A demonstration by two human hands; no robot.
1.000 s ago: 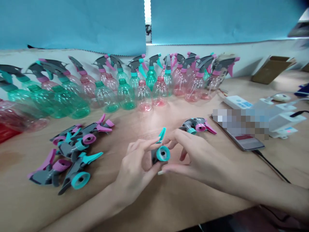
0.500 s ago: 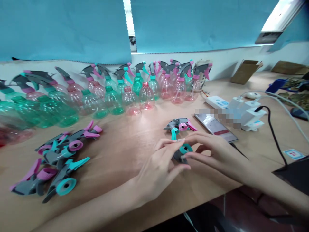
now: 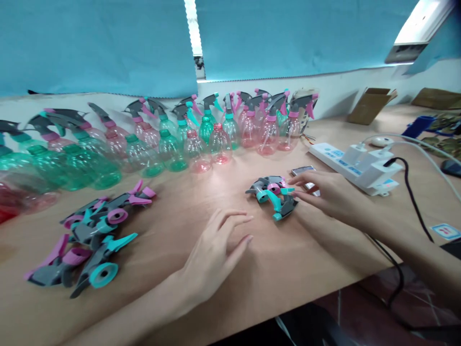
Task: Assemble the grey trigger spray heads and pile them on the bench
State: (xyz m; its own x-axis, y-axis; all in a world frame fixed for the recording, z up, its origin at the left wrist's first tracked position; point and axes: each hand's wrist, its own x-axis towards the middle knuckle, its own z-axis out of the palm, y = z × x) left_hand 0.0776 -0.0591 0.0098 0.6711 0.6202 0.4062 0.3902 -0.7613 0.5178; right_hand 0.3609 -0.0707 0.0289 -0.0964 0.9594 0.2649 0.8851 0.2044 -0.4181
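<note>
My left hand (image 3: 212, 254) hovers over the table with fingers apart and nothing in it. At the right, my right hand (image 3: 320, 194) has its fingertips at the teal collar of a grey trigger spray head (image 3: 288, 205), pinching it. This spray head has a teal trigger and nozzle and lies against other grey spray heads (image 3: 264, 186) with pink and teal parts. On the left is a larger pile of trigger spray heads (image 3: 88, 233), with pink or teal collars and triggers.
Clear pink and green bottles (image 3: 173, 151) line the back, several with spray heads on, others uncapped. A phone (image 3: 306, 171) lies partly behind my right hand. Beyond it are a white power strip (image 3: 334, 156) with chargers and cables, and an open cardboard box (image 3: 369, 105).
My hands have parted. The left let go of the teal-collared spray head and moved left; the right carried it forward to the small group of spray heads.
</note>
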